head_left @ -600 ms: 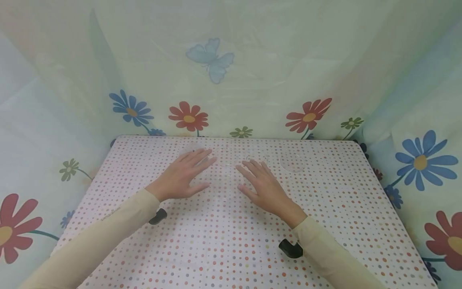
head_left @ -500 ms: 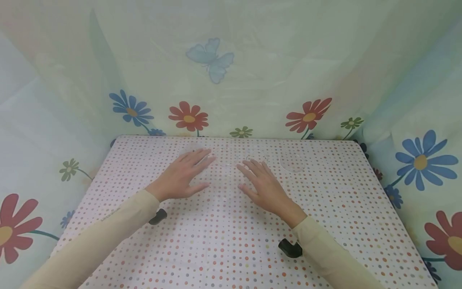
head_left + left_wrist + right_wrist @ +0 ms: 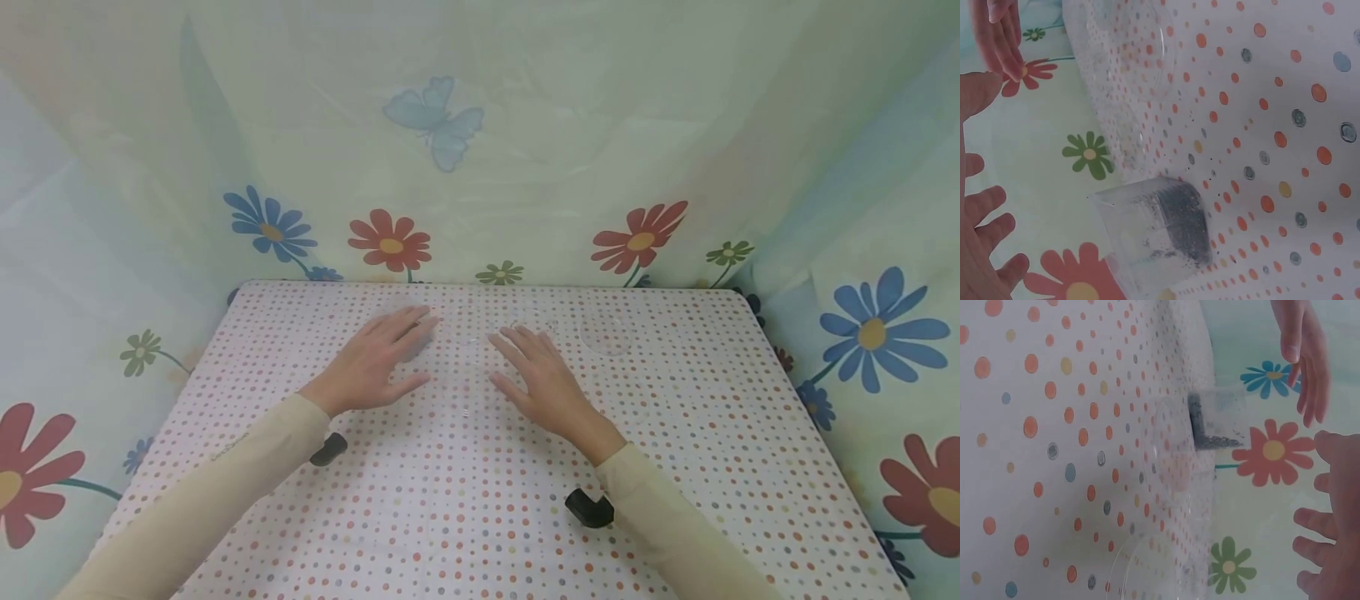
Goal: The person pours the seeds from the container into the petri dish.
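Since the earlier frame the right hand (image 3: 543,383) and its forearm have shifted a little inward, toward the left hand (image 3: 378,358), which has moved only very slightly. The fingers of both hands are spread loosely and extended, thumbs apart from the other fingers and pointing inward; each is well open and neither has hold of anything. They are held above the surface (image 3: 450,517), backs up, facing each other with a gap between them. Nearest the left hand is a clear cup (image 3: 1179,225), standing upright toward the far side, with dark, grainy matter at its base and some clinging to its wall; the left wrist view shows the fingers apart from it, while the head view shows it only faintly around the left fingertips. To the right of the cup are clear, round pieces: one rim (image 3: 1155,450) shows just beside the cup in the right wrist view, and a round outline (image 3: 606,353) lies beyond and to the right of the right hand. Their exact shape is hard to make out. Cream sleeves (image 3: 240,467) cover both forearms, and a black fitting (image 3: 590,508) shows beside the right wrist. Orange, grey and yellow dots cover the surface; behind it hangs a pale backdrop (image 3: 570,108) printed with flowers and a butterfly.
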`<action>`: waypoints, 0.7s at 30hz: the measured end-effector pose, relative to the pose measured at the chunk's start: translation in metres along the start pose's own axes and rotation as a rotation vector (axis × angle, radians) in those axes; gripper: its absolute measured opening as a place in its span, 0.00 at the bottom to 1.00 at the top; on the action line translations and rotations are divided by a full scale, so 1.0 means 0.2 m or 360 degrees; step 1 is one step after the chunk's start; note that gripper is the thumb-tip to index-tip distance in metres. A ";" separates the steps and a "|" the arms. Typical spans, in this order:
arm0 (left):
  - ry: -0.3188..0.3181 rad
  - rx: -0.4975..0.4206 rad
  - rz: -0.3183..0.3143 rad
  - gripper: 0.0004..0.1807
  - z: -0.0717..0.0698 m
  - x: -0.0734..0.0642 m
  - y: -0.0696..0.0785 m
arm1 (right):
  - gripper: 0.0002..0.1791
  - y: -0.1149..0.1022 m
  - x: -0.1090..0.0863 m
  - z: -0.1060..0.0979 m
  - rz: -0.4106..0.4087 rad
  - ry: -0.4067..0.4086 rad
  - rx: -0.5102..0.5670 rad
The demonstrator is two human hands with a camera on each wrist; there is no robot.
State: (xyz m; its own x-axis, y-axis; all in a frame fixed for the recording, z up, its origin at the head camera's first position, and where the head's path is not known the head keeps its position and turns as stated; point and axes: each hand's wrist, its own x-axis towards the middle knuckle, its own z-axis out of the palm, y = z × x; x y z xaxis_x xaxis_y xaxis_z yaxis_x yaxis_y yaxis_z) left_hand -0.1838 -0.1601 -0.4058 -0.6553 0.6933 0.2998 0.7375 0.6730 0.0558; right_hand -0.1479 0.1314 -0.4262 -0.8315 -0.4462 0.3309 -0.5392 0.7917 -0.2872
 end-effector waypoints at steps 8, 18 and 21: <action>0.0028 -0.0033 -0.0048 0.40 0.01 -0.01 -0.01 | 0.30 -0.01 0.02 0.01 0.0042 0.0011 0.0056; 0.0019 -0.0047 -0.0151 0.41 0.02 -0.02 -0.03 | 0.30 -0.01 0.03 0.03 0.0081 -0.0005 0.0118; 0.0027 -0.0056 -0.0164 0.41 0.03 -0.02 -0.03 | 0.30 -0.01 0.04 0.03 0.0105 -0.0001 0.0152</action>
State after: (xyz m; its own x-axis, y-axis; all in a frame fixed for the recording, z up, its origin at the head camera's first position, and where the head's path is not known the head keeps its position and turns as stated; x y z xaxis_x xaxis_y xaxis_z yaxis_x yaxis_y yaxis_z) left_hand -0.1866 -0.1668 -0.4127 -0.7254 0.6161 0.3067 0.6718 0.7309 0.1206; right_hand -0.1540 0.1250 -0.4286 -0.8656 -0.3947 0.3081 -0.4936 0.7759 -0.3929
